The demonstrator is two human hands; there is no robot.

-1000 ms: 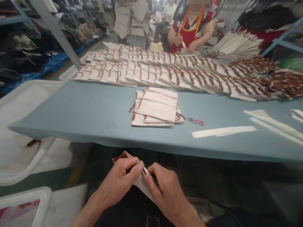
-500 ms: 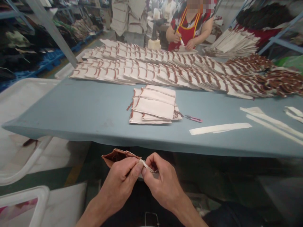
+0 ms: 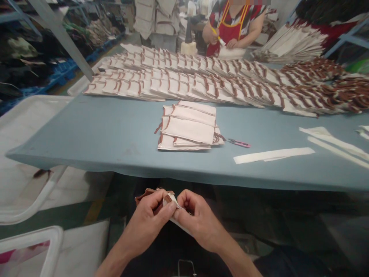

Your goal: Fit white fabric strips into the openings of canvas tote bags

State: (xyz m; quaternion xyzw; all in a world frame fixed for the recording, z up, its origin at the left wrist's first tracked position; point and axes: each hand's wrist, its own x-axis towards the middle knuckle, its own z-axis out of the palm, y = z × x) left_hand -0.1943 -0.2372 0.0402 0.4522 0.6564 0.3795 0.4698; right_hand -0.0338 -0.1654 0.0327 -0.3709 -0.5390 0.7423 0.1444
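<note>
My left hand (image 3: 154, 213) and my right hand (image 3: 194, 213) are close together in front of the table edge. Between them they pinch a cream fabric pouch (image 3: 168, 198) with brown trim, whose brown inside shows past my left fingers. Thumbs and forefingers press on its folded edge; the rest of the pouch is largely hidden by my hands. On the table ahead lies a small stack of similar cream pouches (image 3: 188, 129) with brown edging and cords. Thread snips (image 3: 239, 143) with pink handles rest right of that stack.
Long overlapping rows of cream pieces with brown trim (image 3: 178, 82) cover the far side of the blue-green table (image 3: 86, 134). White fabric strips (image 3: 273, 155) lie at right. Across the table, a person in a red apron (image 3: 230, 30) holds a yellow-and-white tool. White plastic bins (image 3: 54, 246) stand at left.
The pouch has been turned and bunched between my hands, so less of its brown opening shows and a brown-and-white fold now appears at my left fingertips.
</note>
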